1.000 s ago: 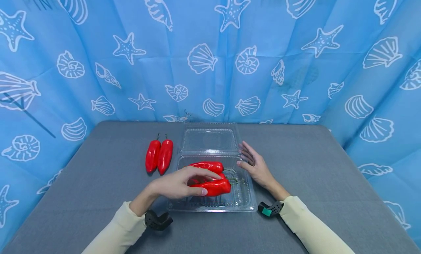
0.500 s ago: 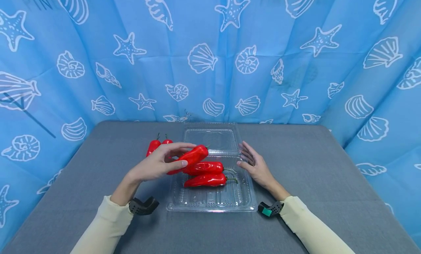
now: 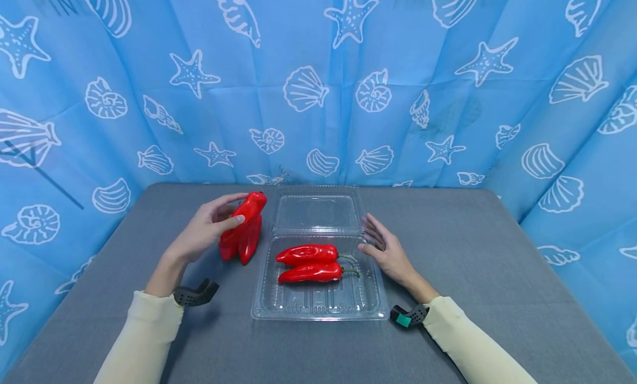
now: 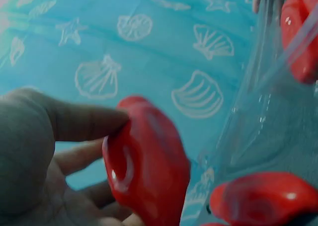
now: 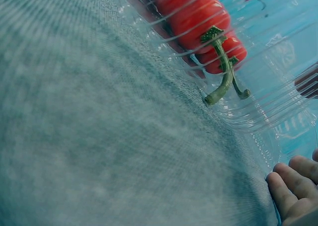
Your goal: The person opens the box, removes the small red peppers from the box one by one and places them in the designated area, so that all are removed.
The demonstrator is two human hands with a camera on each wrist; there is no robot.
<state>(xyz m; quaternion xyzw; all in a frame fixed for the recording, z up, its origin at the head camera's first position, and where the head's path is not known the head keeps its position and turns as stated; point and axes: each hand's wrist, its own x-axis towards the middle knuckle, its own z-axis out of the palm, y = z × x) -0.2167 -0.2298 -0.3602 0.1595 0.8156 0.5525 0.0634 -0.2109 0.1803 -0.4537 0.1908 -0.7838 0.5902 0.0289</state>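
Observation:
My left hand [image 3: 196, 232] pinches a red pepper [image 3: 252, 206] between thumb and fingers, over the left part of the table. Below it, partly covered by the held one, lie two more red peppers [image 3: 250, 245] side by side. In the left wrist view the thumb presses the held pepper [image 4: 151, 161]. Two red peppers [image 3: 311, 273] with green stems lie side by side in the clear plastic container [image 3: 318, 317]. My right hand [image 3: 392, 257] is at the container's right edge, fingers extended. Through the clear wall, the right wrist view shows a curved stem [image 5: 226, 74].
The container's hinged lid [image 3: 318, 214] lies folded back, away from me. A grey cloth [image 3: 463, 273] covers the table. Behind the far edge hangs a blue curtain [image 3: 323, 135] with white shell prints. Black bands [image 3: 196, 293] sit on both wrists.
My left hand has lifted a pepper out of the container and carried it left, over the two on the table. The right hand has stayed still.

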